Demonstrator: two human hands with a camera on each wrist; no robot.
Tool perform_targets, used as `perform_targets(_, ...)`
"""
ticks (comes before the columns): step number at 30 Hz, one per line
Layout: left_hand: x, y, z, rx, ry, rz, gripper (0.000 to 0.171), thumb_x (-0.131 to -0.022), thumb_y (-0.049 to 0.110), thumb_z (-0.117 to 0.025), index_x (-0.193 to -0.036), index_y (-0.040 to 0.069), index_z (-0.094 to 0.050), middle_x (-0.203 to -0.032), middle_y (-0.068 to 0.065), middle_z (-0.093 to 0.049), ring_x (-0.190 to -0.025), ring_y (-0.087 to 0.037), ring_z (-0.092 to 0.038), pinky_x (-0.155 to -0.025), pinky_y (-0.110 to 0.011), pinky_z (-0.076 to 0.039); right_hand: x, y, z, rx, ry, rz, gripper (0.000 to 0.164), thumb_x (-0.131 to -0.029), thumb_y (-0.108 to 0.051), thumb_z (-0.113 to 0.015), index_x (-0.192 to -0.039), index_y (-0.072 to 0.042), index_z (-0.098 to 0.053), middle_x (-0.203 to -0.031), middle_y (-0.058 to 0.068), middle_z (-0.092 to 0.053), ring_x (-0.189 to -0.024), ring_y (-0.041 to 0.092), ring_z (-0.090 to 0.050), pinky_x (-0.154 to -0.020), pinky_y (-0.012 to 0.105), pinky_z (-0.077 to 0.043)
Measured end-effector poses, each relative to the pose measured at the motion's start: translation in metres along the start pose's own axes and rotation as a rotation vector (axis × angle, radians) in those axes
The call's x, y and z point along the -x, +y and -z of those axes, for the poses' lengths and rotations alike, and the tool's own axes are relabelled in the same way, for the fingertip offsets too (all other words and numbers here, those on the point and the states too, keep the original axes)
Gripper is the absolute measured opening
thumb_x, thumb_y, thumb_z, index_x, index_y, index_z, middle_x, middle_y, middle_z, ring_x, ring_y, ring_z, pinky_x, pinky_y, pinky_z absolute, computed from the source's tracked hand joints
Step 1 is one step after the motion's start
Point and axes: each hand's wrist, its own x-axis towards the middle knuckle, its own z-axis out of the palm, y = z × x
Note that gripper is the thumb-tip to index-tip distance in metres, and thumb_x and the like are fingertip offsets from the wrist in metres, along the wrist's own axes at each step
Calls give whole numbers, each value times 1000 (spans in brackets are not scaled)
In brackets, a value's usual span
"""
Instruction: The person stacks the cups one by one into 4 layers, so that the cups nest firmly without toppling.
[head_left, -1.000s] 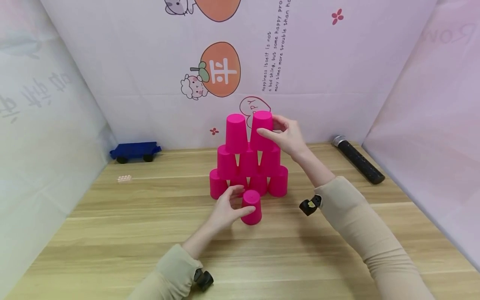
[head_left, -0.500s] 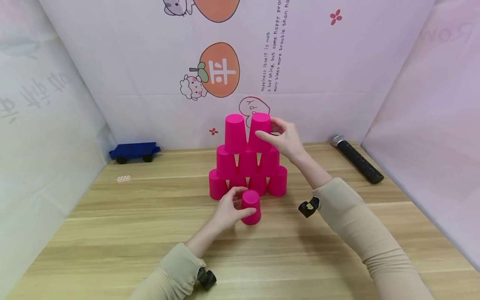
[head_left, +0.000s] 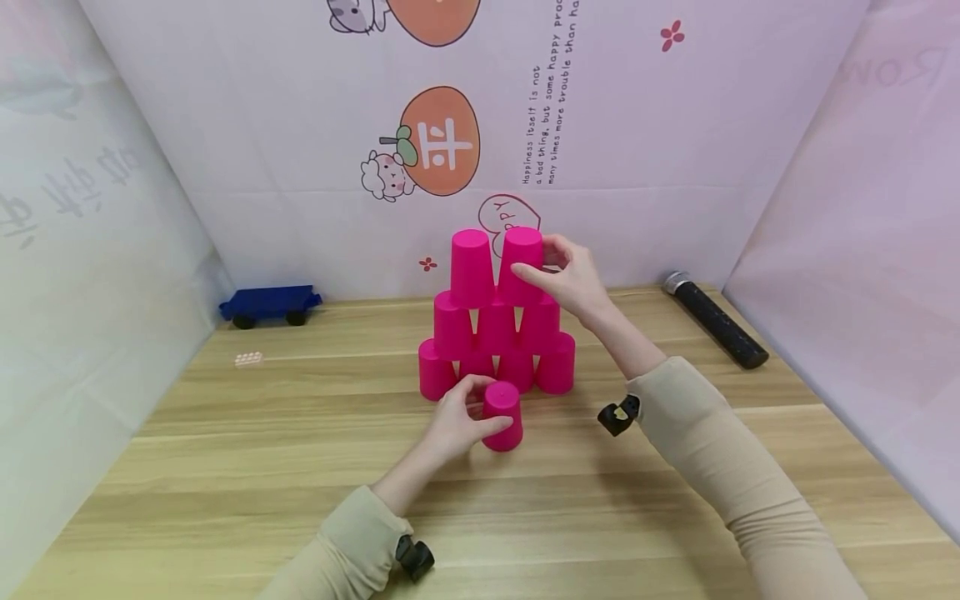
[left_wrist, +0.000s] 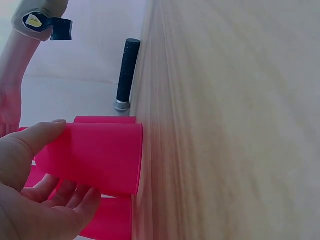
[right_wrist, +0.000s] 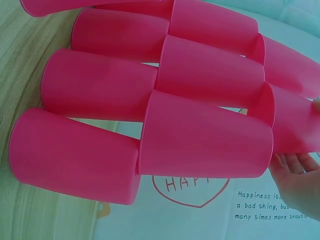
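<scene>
Pink upside-down cups are stacked in a pyramid, with several in the bottom row, three in the middle and two on top. My right hand (head_left: pixel 570 277) holds the upper right cup (head_left: pixel 521 267) between thumb and fingers, and this cup sits on the middle row beside the upper left cup (head_left: pixel 472 271). In front of the pyramid a single pink cup (head_left: pixel 501 400) stands upside down on the table. My left hand (head_left: pixel 456 423) grips it from the left, thumb on the near side. In the left wrist view the fingers (left_wrist: pixel 65 192) curl along that cup (left_wrist: pixel 95 155).
A blue toy wagon (head_left: pixel 270 305) stands at the back left of the wooden table (head_left: pixel 300 467), with a small pale studded piece (head_left: pixel 248 358) in front of it. A black microphone (head_left: pixel 716 321) lies at the back right. Printed white cloth (head_left: pixel 300 192) encloses the back and sides.
The upper right cup has come down slightly onto the middle row with my right hand still on it. My left hand has shifted slightly right around the front cup.
</scene>
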Motion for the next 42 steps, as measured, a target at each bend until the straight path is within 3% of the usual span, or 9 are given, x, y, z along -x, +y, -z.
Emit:
perform_targets(9, 1, 0, 0, 9, 9, -6, 54, -76, 20, -77, -122, 8, -51, -118, -10, -57, -110, -27, -56, -94, -44, -51, 1, -1, 1, -6, -4, -13, 57, -81, -29, -71, -130, -10, -50, -119, 13, -58, -107, 24, -58, -90, 37, -52)
perform_targets(15, 3, 3, 2, 28, 19, -2, 53, -76, 21, -78, -121, 11, -52, -117, -8, -58, -109, -24, -56, -94, -41, -52, 1, 1, 4, -27, -2, -15, 60, -81, -29, -72, -132, -9, -48, -125, 13, -57, -114, 25, -55, -102, 42, -44)
perform_targets(22, 3, 10, 10, 68, 59, 25, 50, -76, 22, -78, -119, 13, -54, -114, -5, -59, -104, -21, -58, -93, -39, -52, 2, 6, 11, -45, 11, -32, 63, -81, -28, -72, -134, -6, -46, -131, 14, -54, -121, 27, -52, -108, 39, -40)
perform_targets(28, 6, 25, 25, 98, 79, -2, 48, -75, 23, -78, -118, 18, -55, -112, -1, -60, -102, -19, -59, -92, -37, -53, 9, 12, 24, -37, 22, -50, 63, -83, -27, -71, -135, -4, -44, -134, 16, -53, -124, 27, -51, -110, 38, -38)
perform_targets(37, 9, 53, 57, 116, 139, -54, 48, -79, 19, -75, -121, 14, -53, -117, -7, -58, -105, -22, -59, -90, -36, -53, 26, 35, 42, -45, -7, -78, 65, -84, -18, -69, -138, 2, -38, -137, 20, -48, -128, 29, -47, -113, 39, -34)
perform_targets(42, 10, 69, 76, 119, 154, -85, 49, -81, 19, -73, -124, 14, -52, -119, -7, -57, -108, -23, -58, -94, -38, -52, 35, 52, 50, -13, -42, -119, 70, -85, -22, -70, -140, 2, -34, -141, 20, -45, -132, 30, -42, -114, 40, -31)
